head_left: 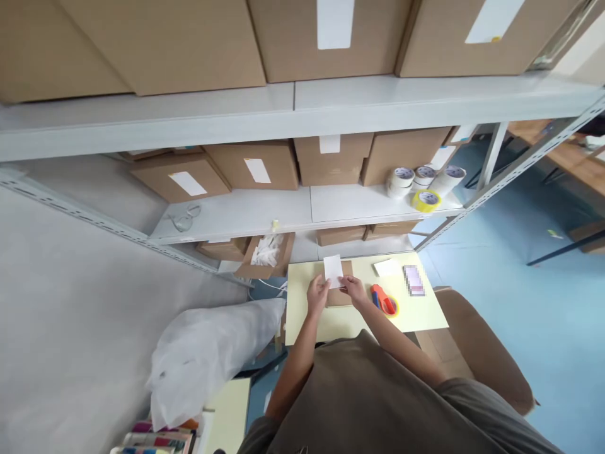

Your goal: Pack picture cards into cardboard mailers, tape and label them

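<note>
holding a white paper slip (pixel 333 268) near its lower edge, you had it pinched narrowly between your left hand (pixel 317 295) and right hand (pixel 353 289), both forearms stretched forward. the slip hid part of a flat brown cardboard piece (pixel 339 299) on the pale yellow table (pixel 302 325). an orange tape dispenser (pixel 382 299) lay just beside your right forearm, with a white sheet (pixel 386 268) farther off; an open carton (pixel 255 271) sat near the table's left edge, shelving (pixel 265 219) ahead.

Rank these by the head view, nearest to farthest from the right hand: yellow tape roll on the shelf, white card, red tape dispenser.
From the right hand:
1. White card, held in it
2. Red tape dispenser, rightward on the table
3. Yellow tape roll, beyond, on the shelf
</note>
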Tool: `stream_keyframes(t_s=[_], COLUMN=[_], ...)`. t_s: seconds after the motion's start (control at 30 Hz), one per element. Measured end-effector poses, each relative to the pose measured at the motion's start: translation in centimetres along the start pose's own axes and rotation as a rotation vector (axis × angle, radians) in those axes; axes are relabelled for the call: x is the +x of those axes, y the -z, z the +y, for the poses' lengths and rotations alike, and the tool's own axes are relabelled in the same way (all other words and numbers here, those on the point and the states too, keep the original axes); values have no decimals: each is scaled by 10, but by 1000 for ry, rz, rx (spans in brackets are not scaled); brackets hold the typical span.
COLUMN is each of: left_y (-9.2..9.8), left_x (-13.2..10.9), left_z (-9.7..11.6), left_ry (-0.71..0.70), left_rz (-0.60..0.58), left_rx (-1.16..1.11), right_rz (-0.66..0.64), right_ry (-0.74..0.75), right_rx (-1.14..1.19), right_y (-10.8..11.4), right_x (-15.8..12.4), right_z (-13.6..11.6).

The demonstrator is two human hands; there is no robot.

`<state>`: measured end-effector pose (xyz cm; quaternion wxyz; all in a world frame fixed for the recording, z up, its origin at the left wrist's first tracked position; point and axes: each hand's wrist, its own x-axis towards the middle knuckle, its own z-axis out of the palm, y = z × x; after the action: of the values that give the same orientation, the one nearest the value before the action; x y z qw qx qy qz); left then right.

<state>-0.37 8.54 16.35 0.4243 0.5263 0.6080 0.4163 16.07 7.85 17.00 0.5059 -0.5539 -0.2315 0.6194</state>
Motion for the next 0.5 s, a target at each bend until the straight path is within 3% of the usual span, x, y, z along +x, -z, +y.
stream_keyframes(t_s=[0.07, 0.27, 0.5], left_y=[-19, -63, -96], left_x=[-5, -14, -10], left_z=[-15, -53, -50], left_ry=[179, 409, 521], left_rz=[-26, 80, 188], left_rx=[-64, 31, 386], right_rz=[-12, 12, 87], right_ry=[-24, -30, -46], right_rx=[-26, -387, -939], right_y=[19, 52, 70], right_x=[1, 25, 48], right_z=[10, 44, 55])
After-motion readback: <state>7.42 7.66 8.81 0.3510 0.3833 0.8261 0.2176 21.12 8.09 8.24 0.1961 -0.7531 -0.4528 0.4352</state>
